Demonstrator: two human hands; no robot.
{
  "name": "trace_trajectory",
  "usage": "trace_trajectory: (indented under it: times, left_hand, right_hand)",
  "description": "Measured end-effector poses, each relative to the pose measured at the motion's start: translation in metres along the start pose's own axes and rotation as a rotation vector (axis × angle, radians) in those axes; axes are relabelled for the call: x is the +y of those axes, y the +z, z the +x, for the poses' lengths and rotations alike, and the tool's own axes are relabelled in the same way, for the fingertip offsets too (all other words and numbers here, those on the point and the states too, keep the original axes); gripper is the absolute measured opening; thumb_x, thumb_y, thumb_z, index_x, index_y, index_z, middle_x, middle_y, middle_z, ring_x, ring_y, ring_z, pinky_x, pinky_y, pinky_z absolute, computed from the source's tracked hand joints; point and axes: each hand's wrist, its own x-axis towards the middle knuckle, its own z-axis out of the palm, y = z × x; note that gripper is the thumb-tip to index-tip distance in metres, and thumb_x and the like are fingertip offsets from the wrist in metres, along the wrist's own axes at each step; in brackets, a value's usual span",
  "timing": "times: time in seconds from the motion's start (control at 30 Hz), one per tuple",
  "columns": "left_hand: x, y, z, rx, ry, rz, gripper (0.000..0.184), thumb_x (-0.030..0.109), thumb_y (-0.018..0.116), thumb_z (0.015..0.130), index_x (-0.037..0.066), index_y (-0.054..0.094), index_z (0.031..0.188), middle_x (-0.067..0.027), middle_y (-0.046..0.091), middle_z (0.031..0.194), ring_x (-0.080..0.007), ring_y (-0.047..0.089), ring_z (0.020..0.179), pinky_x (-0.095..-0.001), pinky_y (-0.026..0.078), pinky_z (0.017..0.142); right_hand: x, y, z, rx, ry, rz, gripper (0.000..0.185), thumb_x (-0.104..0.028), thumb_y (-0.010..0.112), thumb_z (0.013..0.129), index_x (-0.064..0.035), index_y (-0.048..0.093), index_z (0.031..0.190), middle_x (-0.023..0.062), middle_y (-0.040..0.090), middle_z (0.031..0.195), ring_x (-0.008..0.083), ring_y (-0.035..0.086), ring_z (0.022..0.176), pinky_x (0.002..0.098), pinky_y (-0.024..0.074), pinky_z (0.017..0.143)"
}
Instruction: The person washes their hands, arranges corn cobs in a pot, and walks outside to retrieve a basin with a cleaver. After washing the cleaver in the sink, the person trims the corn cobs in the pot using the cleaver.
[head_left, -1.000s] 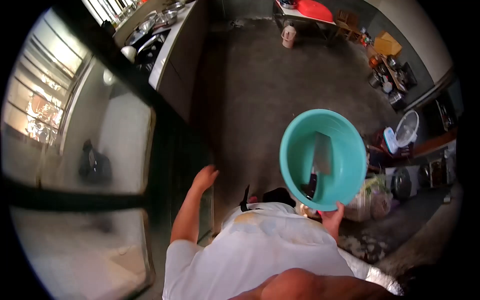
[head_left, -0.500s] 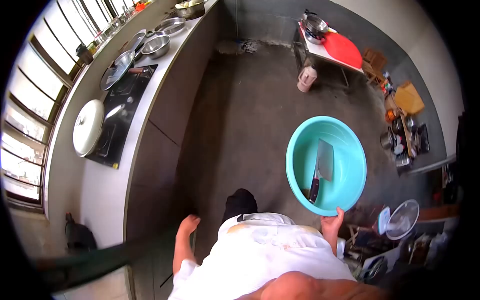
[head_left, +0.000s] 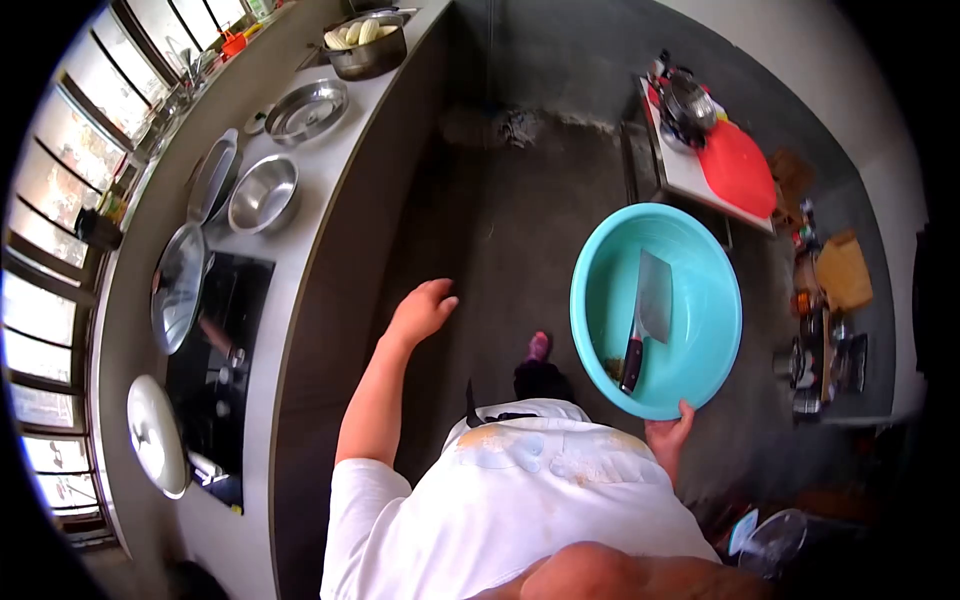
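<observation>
The turquoise basin [head_left: 700,350] juts forward from the right hand [head_left: 670,430], which is closed on its near rim alone — a dip there could send the cleaver [head_left: 654,300], loose inside, sliding. The kitchen counter [head_left: 320,185] bars the way left of the left hand [head_left: 422,312], empty and half curled; beyond the right hand, past the basin, stands a table [head_left: 678,175].
</observation>
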Motion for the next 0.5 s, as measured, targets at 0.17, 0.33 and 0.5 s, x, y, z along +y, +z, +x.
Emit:
trace_trajectory:
  times: [0.17,0.33,0.5]
  left_hand:
    - [-0.001,0.004,0.138,0.010,0.003,-0.154,0.039,0.023,0.056,0.084,0.001,0.052,0.117,-0.0164,0.056,0.115,-0.0287,0.055,0.106,-0.0355,0.044,0.089]
    - [-0.084,0.003,0.135,0.119,-0.518,-0.164,0.044,0.030,0.058,0.082,0.000,0.055,0.114,-0.0191,0.057,0.113,-0.0313,0.055,0.106,-0.0373,0.044,0.089]
    - [-0.134,-0.021,0.143,0.393,-0.906,-0.358,0.041,0.025,0.061,0.081,0.000,0.056,0.113,-0.0181,0.061,0.107,-0.0268,0.059,0.101,-0.0338,0.045,0.087]
  right_hand:
    - [-0.003,0.132,0.147,-0.207,0.066,-0.072,0.052,-0.028,0.049,0.078,-0.0110,0.043,0.127,0.0073,0.050,0.124,0.0276,0.049,0.113,0.0471,0.0386,0.095]
    - [0.017,0.285,0.293,-0.123,0.120,-0.211,0.050,-0.024,0.054,0.076,-0.0108,0.045,0.124,0.0057,0.053,0.121,0.0250,0.051,0.110,0.0452,0.0434,0.089]
    - [0.063,0.450,0.414,-0.345,0.142,-0.216,0.047,-0.025,0.056,0.076,-0.0106,0.048,0.120,0.0041,0.055,0.117,0.0237,0.053,0.106,0.0430,0.0444,0.087]
